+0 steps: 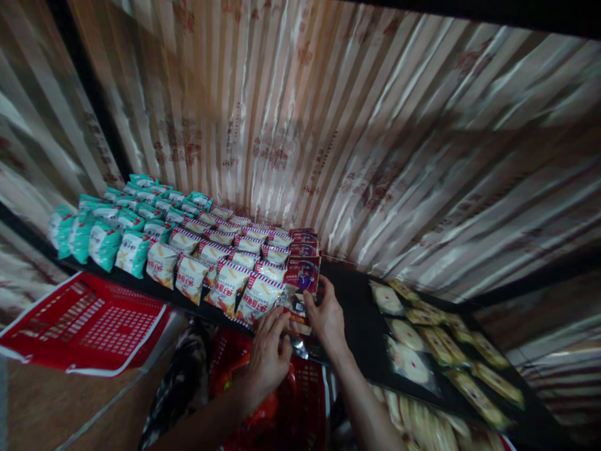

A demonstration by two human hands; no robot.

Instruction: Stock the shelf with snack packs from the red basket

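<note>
Dark red snack packets (301, 274) stand in a short column on the black shelf, at the right end of the rows. My right hand (327, 316) grips the front of this column, thumb on the face of a brown and dark red packet (295, 305) and fingers along its right side. My left hand (270, 354) is at the packet's lower left corner, fingers stretched forward and thumb apart; whether the fingertips press on it is hard to see. White snack bags with striped tops (226, 287) stand in rows just left of my hands.
Teal snack bags (104, 244) fill the shelf's left end. Flat round packs (407, 335) and long yellow packs (444, 344) lie on the black shelf (359, 319) to the right. A red basket (98, 326) is below left, another (312, 401) below my arms. Striped sheeting (282, 113) hangs behind.
</note>
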